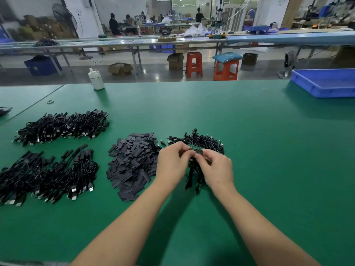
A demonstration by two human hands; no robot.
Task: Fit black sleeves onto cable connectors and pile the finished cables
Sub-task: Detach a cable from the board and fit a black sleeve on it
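1. Both forearms reach out from the near edge of the green worktop (pixel 269 150), meeting over its middle.
2. My left hand (pixel 172 162) and my right hand (pixel 216 169) are both pinched on a small bundle of cables (pixel 194 169), fingertips gripping the row of connector ends (pixel 196 151) at the top while the black leads dangle down to the worktop.
3. Whether a sleeve is already on any of these ends I cannot tell; they are too small and partly hidden by my fingers.
4. Just left of my left hand lies the heap of loose black sleeves (pixel 132 164); just beyond my hands sits the pile of unfinished cables (pixel 201 141).
5. Toward the left edge lie two more cable piles, a far one (pixel 61 126) and a near one (pixel 46 175), where I judge the finished cables belong.
6. I expect the cables to be light and floppy, apt to tangle, so I hold them by the stiff connector body, not the lead.
7. The sleeves look thin, flat and soft; I judge they are best pinched at the edges so the mouth opens.
8. A white bottle (pixel 96 79) and a blue tray (pixel 326 83) stand at the far edge.
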